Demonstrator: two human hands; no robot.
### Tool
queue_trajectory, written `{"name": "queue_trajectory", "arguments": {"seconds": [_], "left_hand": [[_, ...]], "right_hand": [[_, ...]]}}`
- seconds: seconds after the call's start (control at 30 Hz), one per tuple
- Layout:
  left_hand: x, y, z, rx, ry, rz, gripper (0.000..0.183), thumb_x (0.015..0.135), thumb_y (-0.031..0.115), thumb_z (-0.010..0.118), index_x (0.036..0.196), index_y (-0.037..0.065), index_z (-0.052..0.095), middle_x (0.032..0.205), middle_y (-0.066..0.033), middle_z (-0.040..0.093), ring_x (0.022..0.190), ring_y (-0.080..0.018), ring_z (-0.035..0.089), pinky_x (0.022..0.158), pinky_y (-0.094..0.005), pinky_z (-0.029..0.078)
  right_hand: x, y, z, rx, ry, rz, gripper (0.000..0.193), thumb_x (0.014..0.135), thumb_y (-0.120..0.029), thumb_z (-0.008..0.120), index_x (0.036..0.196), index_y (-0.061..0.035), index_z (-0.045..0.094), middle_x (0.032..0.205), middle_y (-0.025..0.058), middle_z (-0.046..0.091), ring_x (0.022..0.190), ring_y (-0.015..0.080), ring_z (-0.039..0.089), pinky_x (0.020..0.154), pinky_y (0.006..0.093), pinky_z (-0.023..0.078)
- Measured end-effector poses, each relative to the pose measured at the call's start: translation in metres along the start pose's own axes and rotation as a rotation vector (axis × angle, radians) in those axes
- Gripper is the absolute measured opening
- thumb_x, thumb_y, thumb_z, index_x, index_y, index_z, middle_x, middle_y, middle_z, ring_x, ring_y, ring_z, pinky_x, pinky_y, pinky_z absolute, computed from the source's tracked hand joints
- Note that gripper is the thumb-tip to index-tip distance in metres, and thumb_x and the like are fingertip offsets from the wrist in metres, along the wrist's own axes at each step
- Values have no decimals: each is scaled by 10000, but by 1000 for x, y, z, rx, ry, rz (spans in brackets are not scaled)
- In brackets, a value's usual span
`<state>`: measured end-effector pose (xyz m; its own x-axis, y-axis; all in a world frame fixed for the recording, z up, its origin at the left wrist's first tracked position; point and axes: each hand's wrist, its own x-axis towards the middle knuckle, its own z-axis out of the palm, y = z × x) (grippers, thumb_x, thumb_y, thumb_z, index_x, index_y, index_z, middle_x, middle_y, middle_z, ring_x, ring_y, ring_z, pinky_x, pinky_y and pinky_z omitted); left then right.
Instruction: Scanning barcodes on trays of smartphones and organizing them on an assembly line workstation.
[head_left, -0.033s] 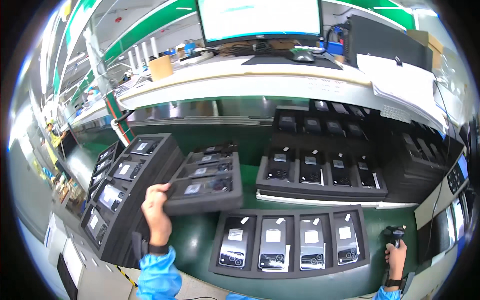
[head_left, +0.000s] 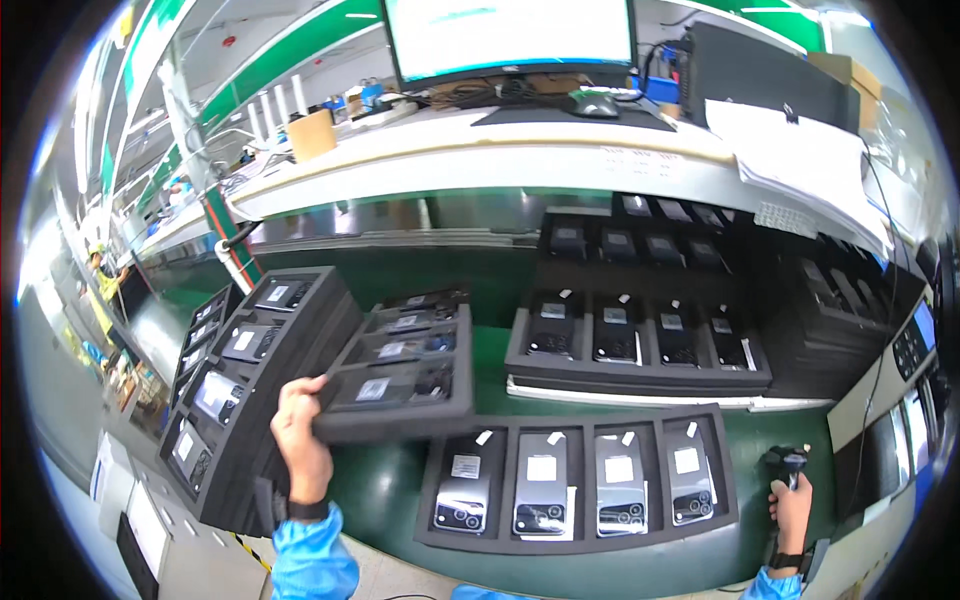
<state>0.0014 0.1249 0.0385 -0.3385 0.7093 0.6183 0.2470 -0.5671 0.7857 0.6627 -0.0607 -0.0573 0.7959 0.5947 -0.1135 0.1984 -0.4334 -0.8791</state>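
Observation:
My left hand (head_left: 301, 435) grips the near left corner of a black foam tray (head_left: 400, 428), which is slightly blurred. Dark phones (head_left: 385, 387) with white labels lie in its compartments. At the right, my right hand (head_left: 790, 508) is wrapped round the handle of a black handheld scanner (head_left: 788, 460). Between my hands, on the green tabletop, rests another foam tray (head_left: 575, 545). A phone (head_left: 541, 480) sits back up in each compartment, each with a white label and a small tag at its top.
At the left stand stacked phone trays (head_left: 320, 330). Further trays (head_left: 640, 376) are piled at the back right. Above them a shelf (head_left: 480, 165) carries a monitor (head_left: 510, 40), a mouse (head_left: 595, 104) and papers (head_left: 800, 165). A person (head_left: 105, 280) is far off at the left.
My left hand and the gripped tray have shifted a little left and toward me. My right hand with the scanner has barely moved.

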Motion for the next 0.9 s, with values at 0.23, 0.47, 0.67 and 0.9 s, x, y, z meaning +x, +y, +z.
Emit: {"name": "queue_trajectory", "arguments": {"seconds": [0.23, 0.47, 0.67, 0.9], "left_hand": [[-84, -10, -104, 479, 77, -184, 274, 994, 62, 599, 766, -86, 637, 1103, -95, 679, 676, -68, 492, 623, -253, 369], [-105, 11, -85, 922, -167, -105, 162, 891, 51, 677, 777, -30, 597, 1174, -223, 674, 1029, -370, 651, 933, -435, 491], [-121, 53, -19, 842, -375, 93, 290, 788, 57, 737, 1054, 17, 627, 1243, -209, 606, 1172, -396, 573, 1013, -475, 464], [-101, 61, 60, 871, -781, -10, 519, 742, 108, 784, 1230, 41, 618, 1162, -182, 544, 1016, -351, 613, 885, -434, 528]], "right_hand": [[12, 16, 4, -162, 109, -106, 145, 867, -123, 665, 953, -30, 593, 616, 8, 566, 434, 111, 511, 390, 289, 391], [-49, -28, 37, -163, 198, -553, 357, 875, -36, 682, 1223, 17, 625, 1142, 159, 622, 1052, 291, 628, 926, 406, 509], [-63, -47, 90, -396, -24, -661, 493, 868, -81, 719, 1335, -42, 569, 1104, 211, 637, 1036, 400, 629, 908, 478, 511], [-66, -50, 76, -373, -62, -474, 465, 882, -21, 671, 1335, -51, 573, 1112, 203, 629, 1059, 398, 619, 923, 487, 502]]}}
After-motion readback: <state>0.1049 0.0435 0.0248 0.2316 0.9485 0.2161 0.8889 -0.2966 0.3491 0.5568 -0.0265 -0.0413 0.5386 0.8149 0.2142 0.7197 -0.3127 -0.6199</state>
